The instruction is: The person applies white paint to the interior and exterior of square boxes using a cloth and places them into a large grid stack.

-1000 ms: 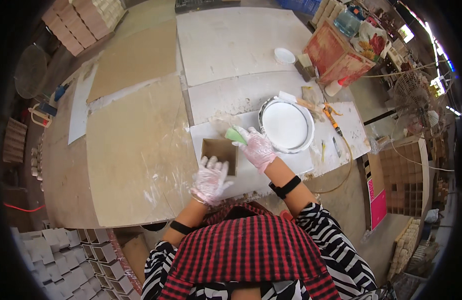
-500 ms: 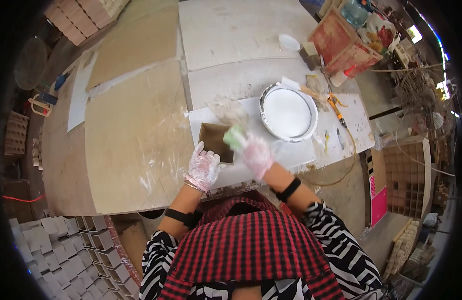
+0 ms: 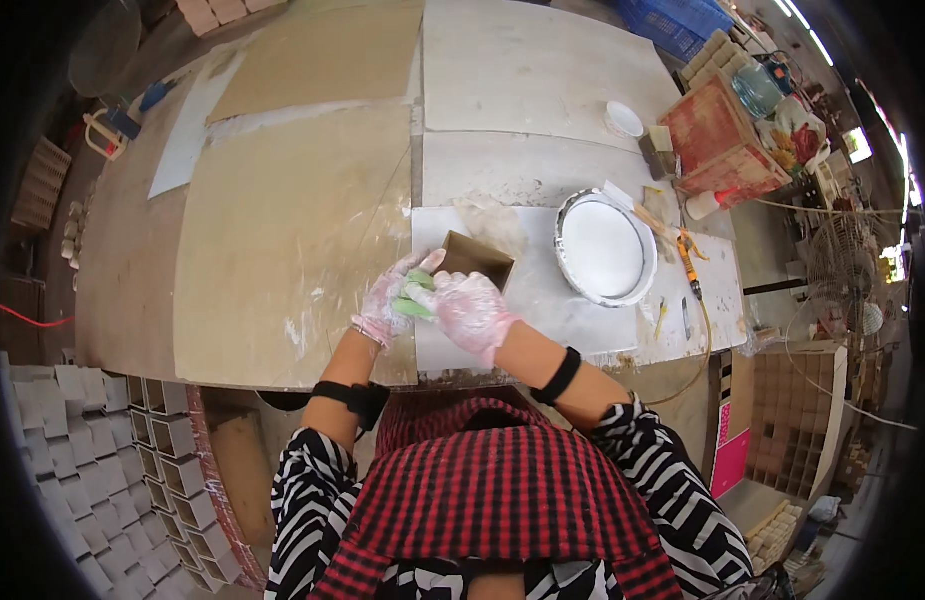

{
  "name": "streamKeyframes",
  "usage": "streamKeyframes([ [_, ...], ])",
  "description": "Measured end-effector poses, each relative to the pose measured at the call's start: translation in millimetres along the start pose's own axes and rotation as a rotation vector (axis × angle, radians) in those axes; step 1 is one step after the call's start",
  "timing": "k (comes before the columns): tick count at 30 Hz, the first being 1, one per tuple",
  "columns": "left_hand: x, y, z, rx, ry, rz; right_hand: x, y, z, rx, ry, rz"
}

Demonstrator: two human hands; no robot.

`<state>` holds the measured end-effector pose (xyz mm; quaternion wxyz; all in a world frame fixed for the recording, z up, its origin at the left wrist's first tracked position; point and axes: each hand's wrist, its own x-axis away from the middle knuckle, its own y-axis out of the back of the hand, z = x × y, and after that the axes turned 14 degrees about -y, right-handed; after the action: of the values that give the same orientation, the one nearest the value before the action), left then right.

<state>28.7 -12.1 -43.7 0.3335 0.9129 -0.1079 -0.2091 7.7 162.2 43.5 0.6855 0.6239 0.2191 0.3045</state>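
Observation:
A small open-topped brown box [image 3: 479, 258] stands on a white sheet [image 3: 542, 318] at the table's near side. My left hand [image 3: 387, 300], in a thin paint-smeared glove, is closed on the box's left side. In a similar glove, my right hand [image 3: 472, 312] grips a light green sponge [image 3: 418, 296] and presses it toward the box's left outer face, close to the left fingers. My right hand covers the box's near part. To the right sits a round tub [image 3: 604, 248] of white paint with a smeared rim.
Crumpled clear plastic [image 3: 490, 222] lies behind the box. A brush [image 3: 630, 208] rests by the tub, near an orange air gun [image 3: 690, 258] with a hose. A white bowl [image 3: 622, 120] and a reddish crate [image 3: 717, 135] are farther right. White boxes [image 3: 72, 440] are stacked at lower left.
The sponge in my right hand has moved left, from above the box's right side to its left side. The box has turned and my left hand has shifted with it. The view has shifted.

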Motion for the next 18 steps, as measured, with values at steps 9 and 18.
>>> streamKeyframes([
  [9,3.6,6.4,-17.8,-0.187,0.006,0.039,69.1,10.1,-37.6,0.11,-0.096,0.276],
  [18,7.7,8.3,-11.8,-0.189,0.017,0.095,27.7,20.5,1.7,0.117,0.032,0.2],
])
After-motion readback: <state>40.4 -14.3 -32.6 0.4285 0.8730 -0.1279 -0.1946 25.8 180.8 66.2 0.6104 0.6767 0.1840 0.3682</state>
